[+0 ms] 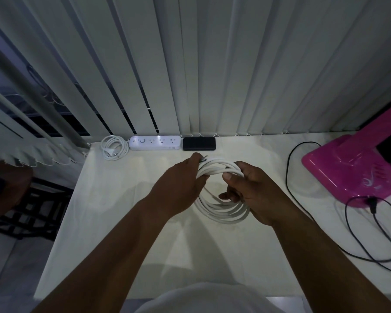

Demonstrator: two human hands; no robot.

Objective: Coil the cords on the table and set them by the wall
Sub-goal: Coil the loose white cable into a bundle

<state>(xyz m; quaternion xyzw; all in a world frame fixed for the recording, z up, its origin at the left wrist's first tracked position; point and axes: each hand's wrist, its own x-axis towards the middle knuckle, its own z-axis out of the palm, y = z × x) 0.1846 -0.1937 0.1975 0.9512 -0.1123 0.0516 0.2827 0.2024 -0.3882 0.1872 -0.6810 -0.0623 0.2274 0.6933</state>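
A thick white cord is wound into a coil of several loops, held above the middle of the white table. My left hand grips the coil's left side, with the cord's end poking out past its fingers. My right hand grips the coil's right side, thumb on top. Another white cord lies coiled at the back left by the blinds, joined to a white power strip. A loose black cord trails across the table's right side.
A black flat device lies right of the power strip. A pink fan base stands at the right, its black cord looping near the table's right edge. Vertical blinds hang along the back. A dark stool sits left of the table.
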